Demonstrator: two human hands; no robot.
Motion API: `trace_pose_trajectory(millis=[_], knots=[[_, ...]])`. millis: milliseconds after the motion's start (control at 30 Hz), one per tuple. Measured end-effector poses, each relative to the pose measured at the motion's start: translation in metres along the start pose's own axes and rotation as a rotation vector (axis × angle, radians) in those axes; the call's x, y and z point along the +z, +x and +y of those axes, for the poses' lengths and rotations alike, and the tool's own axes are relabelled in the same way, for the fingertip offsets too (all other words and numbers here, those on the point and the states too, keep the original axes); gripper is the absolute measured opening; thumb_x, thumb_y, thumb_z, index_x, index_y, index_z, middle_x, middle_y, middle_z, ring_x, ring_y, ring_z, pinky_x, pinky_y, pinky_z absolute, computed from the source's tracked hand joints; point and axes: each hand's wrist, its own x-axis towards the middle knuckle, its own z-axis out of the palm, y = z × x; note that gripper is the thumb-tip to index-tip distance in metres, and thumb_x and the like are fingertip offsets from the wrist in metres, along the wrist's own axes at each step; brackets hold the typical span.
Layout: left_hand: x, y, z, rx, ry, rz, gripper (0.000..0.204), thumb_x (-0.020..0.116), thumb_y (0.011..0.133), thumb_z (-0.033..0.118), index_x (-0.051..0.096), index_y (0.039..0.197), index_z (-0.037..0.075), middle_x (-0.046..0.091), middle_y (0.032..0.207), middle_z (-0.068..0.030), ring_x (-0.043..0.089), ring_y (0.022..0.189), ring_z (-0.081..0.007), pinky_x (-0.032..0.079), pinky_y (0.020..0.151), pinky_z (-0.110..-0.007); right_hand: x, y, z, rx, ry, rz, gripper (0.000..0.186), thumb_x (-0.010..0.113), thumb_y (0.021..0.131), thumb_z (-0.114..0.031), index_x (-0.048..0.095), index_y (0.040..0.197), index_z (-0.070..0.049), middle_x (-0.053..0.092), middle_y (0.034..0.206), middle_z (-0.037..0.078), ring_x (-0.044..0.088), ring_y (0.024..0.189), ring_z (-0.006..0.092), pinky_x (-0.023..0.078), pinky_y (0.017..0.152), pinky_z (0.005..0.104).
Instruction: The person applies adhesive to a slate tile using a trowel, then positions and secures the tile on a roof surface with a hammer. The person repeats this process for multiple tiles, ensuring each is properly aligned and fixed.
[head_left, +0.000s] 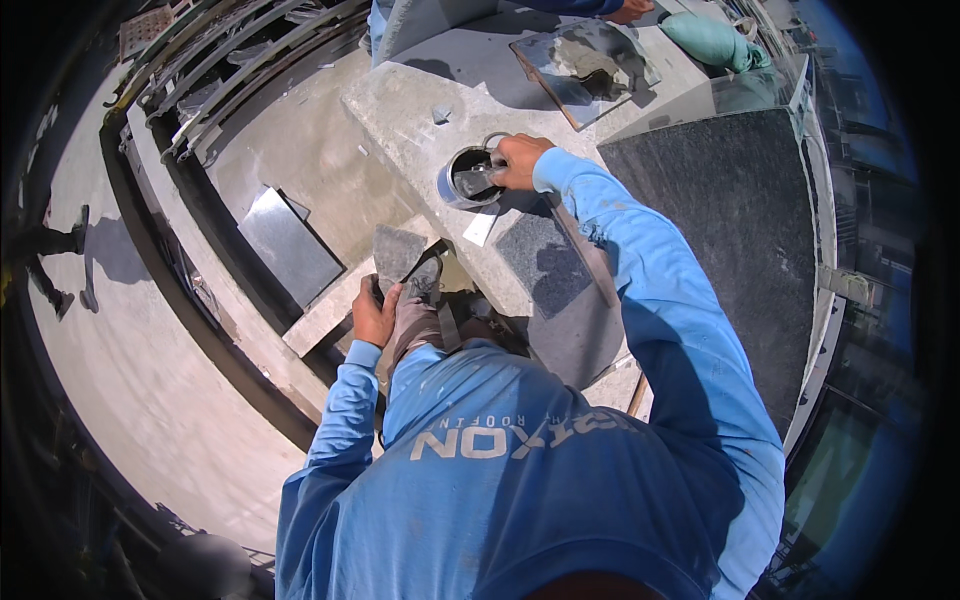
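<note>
My right hand (pixel 519 163) is closed at the mouth of a small round can (pixel 446 188) standing on a pale concrete slab. Its fingers grip a flat, grey, blade-like tool (pixel 472 182) that reaches into the can; the handle is hidden in the hand. A wire handle arches beside the can. Low on the left, my left hand (pixel 374 318) is closed around the lower edge of a small grey stone tile (pixel 398 252), held near my leg. A white flat strip (pixel 482 224) lies just below the can. Dark grey square tile (pixel 543 262) rests nearer to me.
Behind the can, a board (pixel 585 72) carries smeared grey paste. A large dark stone panel (pixel 720 240) stands on the right, near a green bag (pixel 708 40). Another person's hand (pixel 630 10) shows at the top. At left lie a shiny sheet (pixel 288 245) and metal rails (pixel 235 65).
</note>
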Motion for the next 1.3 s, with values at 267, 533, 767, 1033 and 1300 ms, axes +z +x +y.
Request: trace_pose_trajectory(millis=[267,533,767,1033,1300], knots=[[-0.047,0.039,0.079,0.158,0.120,0.042,0.055,0.077,0.091,0.037,0.062,0.118,-0.009,0.071,0.097,-0.0282,0.070,0.081,-0.0338,0.054,0.077,-0.043,0.018,-0.026,0.038,0.082,0.233,0.152,0.037,0.073,0.086,-0.038,0.075,0.105,-0.006,0.074,0.098,0.019,0.071,0.093,0.0348,0.054,0.085,0.0437],[-0.067,0.084,0.174,0.432,0.292,-0.313,0.049,0.080,0.087,0.036,0.068,0.107,-0.007,0.068,0.084,-0.0269,0.068,0.074,-0.0370,0.052,0.070,-0.043,-0.014,-0.115,0.031,-0.166,0.577,0.408,0.030,0.075,0.086,-0.016,0.070,0.111,-0.002,0.073,0.105,0.020,0.072,0.092,0.0296,0.054,0.081,0.0371],[-0.068,0.091,0.278,0.617,0.135,-0.579,0.051,0.081,0.088,0.033,0.068,0.114,-0.009,0.071,0.087,-0.0236,0.066,0.074,-0.0230,0.054,0.072,-0.039,-0.027,-0.185,0.028,-0.516,0.452,0.932,0.055,0.073,0.080,0.004,0.065,0.134,-0.006,0.069,0.107,0.015,0.068,0.092,0.0290,0.054,0.086,0.0392],[-0.062,0.079,0.326,0.683,-0.052,-0.577,0.053,0.082,0.088,0.031,0.067,0.118,-0.011,0.072,0.086,-0.0182,0.063,0.075,-0.0151,0.052,0.069,-0.033,0.018,-0.188,0.041,-0.256,0.169,1.278,0.071,0.072,0.074,0.002,0.061,0.141,-0.021,0.064,0.113,0.011,0.063,0.099,0.0314,0.056,0.079,0.0428],[-0.084,0.090,0.299,0.887,0.003,-0.183,0.052,0.086,0.083,0.025,0.068,0.116,-0.012,0.071,0.094,-0.0220,0.069,0.081,-0.0230,0.054,0.074,-0.034,0.109,-0.159,0.057,0.139,0.437,0.851,0.043,0.065,0.098,-0.025,0.063,0.140,-0.020,0.066,0.115,0.016,0.065,0.105,0.0361,0.054,0.091,0.0441]])
